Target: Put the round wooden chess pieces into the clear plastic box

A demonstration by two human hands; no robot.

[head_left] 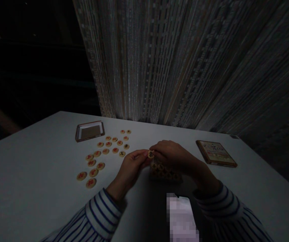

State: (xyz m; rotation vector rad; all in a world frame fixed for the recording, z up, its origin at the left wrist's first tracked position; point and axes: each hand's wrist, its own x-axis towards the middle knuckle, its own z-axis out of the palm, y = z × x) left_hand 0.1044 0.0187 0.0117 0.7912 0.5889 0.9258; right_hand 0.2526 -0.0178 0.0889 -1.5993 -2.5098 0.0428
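Observation:
Between my two hands, a round wooden Chinese chess piece [150, 154] with a black character stands face toward me. My left hand [131, 167] is closed, pinching the piece by its left edge with thumb and fingertips. From the other side my right hand [173, 154] is closed too, with its fingertips at the right edge of the same piece; part of its grip is hidden. Just below the hands sits an open box [166, 180] with rows of black-marked pieces in it. The right hand and forearm cover part of this box.
Several loose pieces [93, 172], mostly red-marked, are scattered on the white table [45, 158] at left. An open tin tray [89, 137] lies behind them. A decorated lid [217, 153] rests at right. A lit, blurred-out phone [183, 216] is nearest me. A string curtain [139, 67] hangs behind.

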